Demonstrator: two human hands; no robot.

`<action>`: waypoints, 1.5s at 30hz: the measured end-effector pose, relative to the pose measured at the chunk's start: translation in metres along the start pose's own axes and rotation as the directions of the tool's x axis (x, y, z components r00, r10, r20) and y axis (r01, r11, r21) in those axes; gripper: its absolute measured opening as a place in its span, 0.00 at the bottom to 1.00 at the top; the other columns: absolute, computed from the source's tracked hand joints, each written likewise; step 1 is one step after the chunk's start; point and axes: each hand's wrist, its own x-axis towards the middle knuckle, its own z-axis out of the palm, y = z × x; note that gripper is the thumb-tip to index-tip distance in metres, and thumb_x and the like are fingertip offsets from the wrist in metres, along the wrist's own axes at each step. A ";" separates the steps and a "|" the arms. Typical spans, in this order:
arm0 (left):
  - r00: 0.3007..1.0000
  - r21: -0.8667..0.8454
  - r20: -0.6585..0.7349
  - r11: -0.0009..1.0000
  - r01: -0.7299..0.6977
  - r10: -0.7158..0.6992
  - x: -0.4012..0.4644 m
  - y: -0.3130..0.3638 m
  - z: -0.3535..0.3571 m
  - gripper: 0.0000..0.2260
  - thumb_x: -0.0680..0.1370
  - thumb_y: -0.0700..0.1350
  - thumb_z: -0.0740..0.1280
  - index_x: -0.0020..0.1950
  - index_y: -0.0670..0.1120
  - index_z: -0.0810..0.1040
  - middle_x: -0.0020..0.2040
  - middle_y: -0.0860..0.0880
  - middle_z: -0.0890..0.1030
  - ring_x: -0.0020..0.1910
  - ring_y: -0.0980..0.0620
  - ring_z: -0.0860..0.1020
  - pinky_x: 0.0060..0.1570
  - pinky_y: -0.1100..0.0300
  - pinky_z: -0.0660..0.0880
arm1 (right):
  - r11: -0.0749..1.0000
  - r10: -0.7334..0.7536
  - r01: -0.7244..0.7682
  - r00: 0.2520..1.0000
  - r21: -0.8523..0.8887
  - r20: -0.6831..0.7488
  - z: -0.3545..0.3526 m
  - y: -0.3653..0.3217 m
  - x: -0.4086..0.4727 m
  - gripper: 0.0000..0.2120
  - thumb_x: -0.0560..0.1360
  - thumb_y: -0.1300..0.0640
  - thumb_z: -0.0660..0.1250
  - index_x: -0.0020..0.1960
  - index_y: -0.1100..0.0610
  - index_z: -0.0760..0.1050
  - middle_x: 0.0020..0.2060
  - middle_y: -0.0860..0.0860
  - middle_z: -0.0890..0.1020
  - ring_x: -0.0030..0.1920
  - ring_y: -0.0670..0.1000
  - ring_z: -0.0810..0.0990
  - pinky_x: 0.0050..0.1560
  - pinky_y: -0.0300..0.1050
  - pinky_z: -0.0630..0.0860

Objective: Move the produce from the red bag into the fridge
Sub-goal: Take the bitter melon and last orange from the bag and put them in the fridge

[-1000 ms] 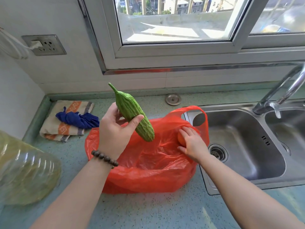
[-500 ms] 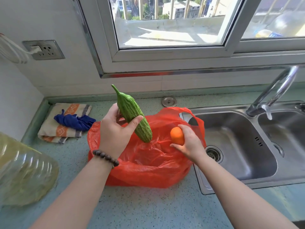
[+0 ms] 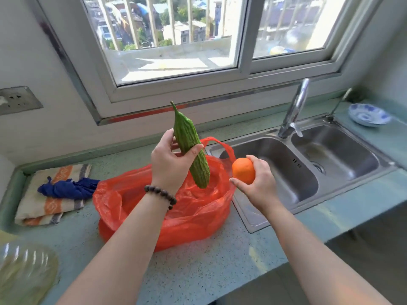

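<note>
No words, labels, brand marks or numbers can be read anywhere here. The red bag (image 3: 176, 208) is plain, and the wall socket (image 3: 17, 100) shows no legible marking.

red bag (image 3: 193, 212), green gourd (image 3: 191, 148), orange fruit (image 3: 243, 170)

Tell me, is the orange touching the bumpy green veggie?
Apart. The head view shows red bag between the orange in the right hand and the bitter gourd in the left hand.

Sunlit barred window (image 3: 176, 36) above green speckled counter (image 3: 198, 267) and steel double sink (image 3: 308, 164).
</note>
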 end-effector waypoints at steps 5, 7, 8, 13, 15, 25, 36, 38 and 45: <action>0.983 -0.111 0.179 0.993 -0.028 0.047 -0.013 0.022 0.039 0.14 0.67 0.45 0.76 0.49 0.49 0.78 0.42 0.53 0.83 0.42 0.53 0.81 0.45 0.52 0.80 | 0.995 0.092 -0.099 0.980 -0.032 -0.177 -0.050 0.006 -0.036 0.38 0.63 0.48 0.77 0.68 0.54 0.66 0.63 0.53 0.70 0.60 0.50 0.71 0.59 0.36 0.63; 0.962 -0.164 0.257 0.985 -0.048 0.090 -0.023 0.033 0.056 0.13 0.67 0.46 0.76 0.49 0.51 0.78 0.42 0.54 0.83 0.42 0.53 0.81 0.44 0.53 0.80 | 0.987 0.139 -0.153 0.962 -0.044 -0.236 -0.072 0.010 -0.056 0.38 0.64 0.47 0.76 0.69 0.54 0.65 0.63 0.52 0.69 0.60 0.50 0.71 0.59 0.38 0.65; 0.950 -0.191 0.292 0.980 -0.057 0.112 -0.030 0.040 0.065 0.13 0.67 0.46 0.76 0.49 0.51 0.78 0.42 0.54 0.83 0.42 0.54 0.81 0.44 0.53 0.80 | 0.983 0.159 -0.178 0.951 -0.049 -0.266 -0.082 0.013 -0.067 0.38 0.64 0.47 0.76 0.69 0.54 0.65 0.63 0.52 0.69 0.60 0.50 0.71 0.59 0.39 0.65; 0.856 -0.307 0.479 0.951 -0.044 0.194 -0.072 0.074 0.116 0.13 0.67 0.45 0.76 0.49 0.51 0.78 0.42 0.54 0.82 0.43 0.53 0.82 0.45 0.51 0.80 | 0.939 0.275 -0.338 0.856 -0.070 -0.438 -0.134 0.036 -0.135 0.37 0.63 0.48 0.77 0.68 0.54 0.67 0.62 0.52 0.70 0.57 0.49 0.71 0.58 0.38 0.64; 0.803 -0.345 0.553 0.938 -0.020 0.221 -0.094 0.089 0.138 0.13 0.67 0.43 0.76 0.48 0.49 0.78 0.41 0.54 0.82 0.41 0.54 0.81 0.45 0.52 0.80 | 0.908 0.330 -0.415 0.795 -0.059 -0.509 -0.154 0.045 -0.166 0.37 0.63 0.48 0.78 0.67 0.54 0.67 0.62 0.51 0.70 0.57 0.48 0.71 0.57 0.37 0.64; 0.514 -0.447 0.779 0.893 0.050 0.361 -0.230 0.161 0.252 0.13 0.66 0.44 0.76 0.46 0.48 0.77 0.39 0.54 0.82 0.40 0.55 0.81 0.42 0.53 0.80 | 0.749 0.465 -0.659 0.445 0.072 -0.765 -0.247 0.089 -0.323 0.38 0.63 0.47 0.77 0.68 0.51 0.66 0.62 0.48 0.70 0.54 0.41 0.68 0.54 0.34 0.64; 0.154 -0.577 0.812 0.814 0.064 0.564 -0.410 0.281 0.390 0.13 0.68 0.44 0.76 0.48 0.47 0.77 0.39 0.57 0.81 0.40 0.59 0.80 0.40 0.68 0.75 | 0.580 0.420 -0.797 0.118 0.166 -0.900 -0.383 0.156 -0.486 0.38 0.62 0.50 0.79 0.66 0.57 0.68 0.59 0.53 0.73 0.57 0.51 0.74 0.54 0.31 0.62; 0.112 -0.590 0.807 0.802 0.095 0.580 -0.443 0.307 0.412 0.12 0.68 0.45 0.76 0.47 0.48 0.77 0.39 0.57 0.81 0.40 0.61 0.80 0.38 0.72 0.74 | 0.559 0.399 -0.807 0.060 0.191 -0.915 -0.412 0.163 -0.517 0.37 0.62 0.50 0.79 0.66 0.56 0.68 0.60 0.53 0.72 0.57 0.51 0.74 0.53 0.31 0.62; -0.098 -0.616 0.765 0.768 0.174 0.636 -0.557 0.385 0.470 0.14 0.68 0.49 0.75 0.50 0.52 0.77 0.43 0.58 0.82 0.44 0.58 0.81 0.45 0.57 0.79 | 0.481 0.319 -0.826 -0.147 0.293 -0.936 -0.493 0.174 -0.616 0.37 0.63 0.50 0.78 0.67 0.53 0.67 0.61 0.51 0.71 0.55 0.47 0.72 0.53 0.36 0.65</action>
